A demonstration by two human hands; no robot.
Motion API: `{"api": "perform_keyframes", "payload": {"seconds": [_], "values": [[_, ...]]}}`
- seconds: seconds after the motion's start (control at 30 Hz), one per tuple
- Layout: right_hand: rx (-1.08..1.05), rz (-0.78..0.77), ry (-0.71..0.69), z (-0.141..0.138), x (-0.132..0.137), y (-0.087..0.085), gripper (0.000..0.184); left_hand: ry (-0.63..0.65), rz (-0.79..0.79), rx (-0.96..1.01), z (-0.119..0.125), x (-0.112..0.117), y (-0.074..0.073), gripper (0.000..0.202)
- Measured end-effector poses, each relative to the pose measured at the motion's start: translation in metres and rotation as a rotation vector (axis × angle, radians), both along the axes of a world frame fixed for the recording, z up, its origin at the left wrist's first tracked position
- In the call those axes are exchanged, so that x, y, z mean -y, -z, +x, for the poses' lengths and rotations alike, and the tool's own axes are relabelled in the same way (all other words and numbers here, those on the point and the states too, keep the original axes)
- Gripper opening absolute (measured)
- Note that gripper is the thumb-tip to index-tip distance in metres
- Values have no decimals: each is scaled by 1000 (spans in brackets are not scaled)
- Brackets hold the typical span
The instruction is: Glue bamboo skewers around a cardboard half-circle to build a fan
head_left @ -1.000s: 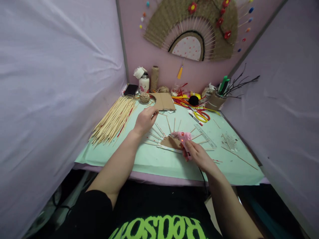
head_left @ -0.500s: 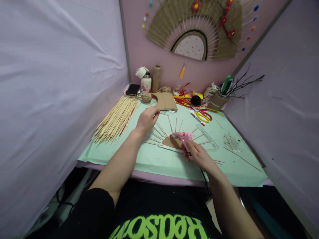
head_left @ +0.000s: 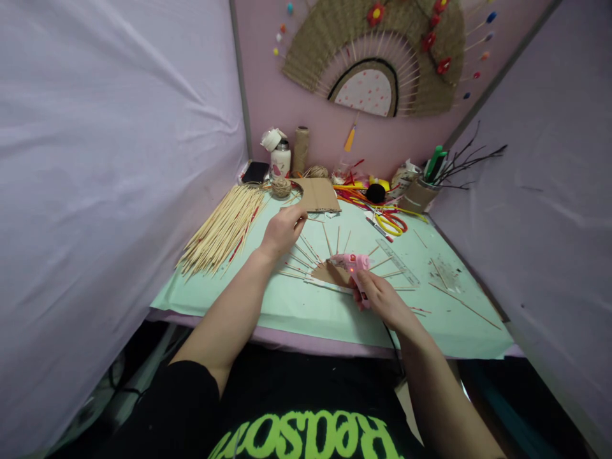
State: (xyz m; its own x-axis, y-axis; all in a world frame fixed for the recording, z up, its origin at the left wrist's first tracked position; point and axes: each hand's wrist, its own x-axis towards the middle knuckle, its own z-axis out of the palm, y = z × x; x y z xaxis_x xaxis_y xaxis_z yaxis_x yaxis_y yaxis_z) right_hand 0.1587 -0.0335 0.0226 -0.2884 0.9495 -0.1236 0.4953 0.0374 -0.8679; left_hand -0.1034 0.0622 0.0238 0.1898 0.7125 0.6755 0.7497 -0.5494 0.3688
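My right hand point(head_left: 375, 293) is wrapped round the handle of a pink hot glue gun point(head_left: 352, 261), whose small light glows orange. The gun's nozzle points left and meets the curved edge of a brown cardboard half-circle point(head_left: 329, 274). Thin wooden sticks point(head_left: 327, 238) fan outward from this half-circle, and the gun and hand hide part of its right side. Above and left of the fan, my left hand point(head_left: 285, 229) is closed in a pinch, with a thin stick point(head_left: 315, 220) showing at its fingertips.
A large pile of sticks point(head_left: 224, 229) lies at left. Behind are a cardboard piece point(head_left: 319, 193), twine point(head_left: 280, 187) and a bottle point(head_left: 280, 159). To the right are scissors point(head_left: 391, 224), a clear ruler point(head_left: 399, 262) and a pot of twigs point(head_left: 419, 194). Cloth walls enclose the table.
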Motion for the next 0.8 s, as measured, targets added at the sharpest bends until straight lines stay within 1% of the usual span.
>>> {"api": "perform_keyframes", "payload": {"seconds": [0.27, 0.5, 0.8], "values": [[6, -9, -3, 0, 0, 0, 56, 4, -3, 1, 0, -1, 1, 12], [18, -8, -13, 0, 2, -3, 52, -5, -18, -15, 0, 1, 0, 12], [22, -20, -26, 2, 5, -4, 56, -6, -25, -22, 0, 2, 0, 11]]}}
